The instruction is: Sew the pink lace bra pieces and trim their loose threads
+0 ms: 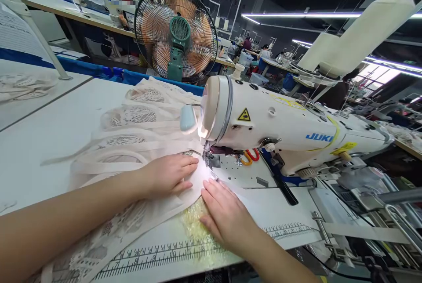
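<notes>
A white sewing machine [257, 116] marked JUKI stands to the right, its lit presser foot [206, 156] over the edge of a pale cream fabric piece [193, 186]. My left hand [168, 174] lies flat on that fabric just left of the foot, fingers stretched toward the needle. My right hand [227, 215] rests at the fabric's right edge in front of the foot, fingers extended and close together. Neither hand grasps anything that I can see. Cream lace garments [132, 129] with straps are heaped behind and left of my left hand.
A ruler strip [158, 256] runs along the table's front edge, beside yellowish tape [198, 219]. Orange-handled and red-handled tools [249, 157] lie behind the needle area. A black bar-like tool [283, 186] is right of them. A large fan [176, 32] stands behind; thread cones [365, 32] rise at right.
</notes>
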Demonstrator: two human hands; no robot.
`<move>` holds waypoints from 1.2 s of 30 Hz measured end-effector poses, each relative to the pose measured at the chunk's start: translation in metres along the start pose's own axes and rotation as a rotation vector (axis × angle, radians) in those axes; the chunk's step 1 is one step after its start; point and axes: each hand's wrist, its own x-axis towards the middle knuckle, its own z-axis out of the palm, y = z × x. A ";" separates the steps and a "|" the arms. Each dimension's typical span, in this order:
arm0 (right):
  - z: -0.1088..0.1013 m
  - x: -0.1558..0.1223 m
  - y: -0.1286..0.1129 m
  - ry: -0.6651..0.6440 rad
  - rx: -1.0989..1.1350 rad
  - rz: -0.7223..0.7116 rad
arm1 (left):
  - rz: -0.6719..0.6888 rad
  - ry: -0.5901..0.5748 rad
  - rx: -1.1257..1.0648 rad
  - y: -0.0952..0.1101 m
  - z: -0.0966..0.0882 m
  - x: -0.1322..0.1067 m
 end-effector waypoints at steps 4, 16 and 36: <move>0.002 0.000 0.000 0.027 0.002 -0.008 | 0.003 -0.023 0.016 0.000 -0.006 0.004; 0.003 -0.002 -0.001 0.012 0.013 -0.010 | 0.042 0.039 -0.014 -0.011 0.000 0.008; 0.000 0.020 -0.006 -0.076 0.039 0.119 | 0.109 0.142 0.002 -0.031 -0.003 0.023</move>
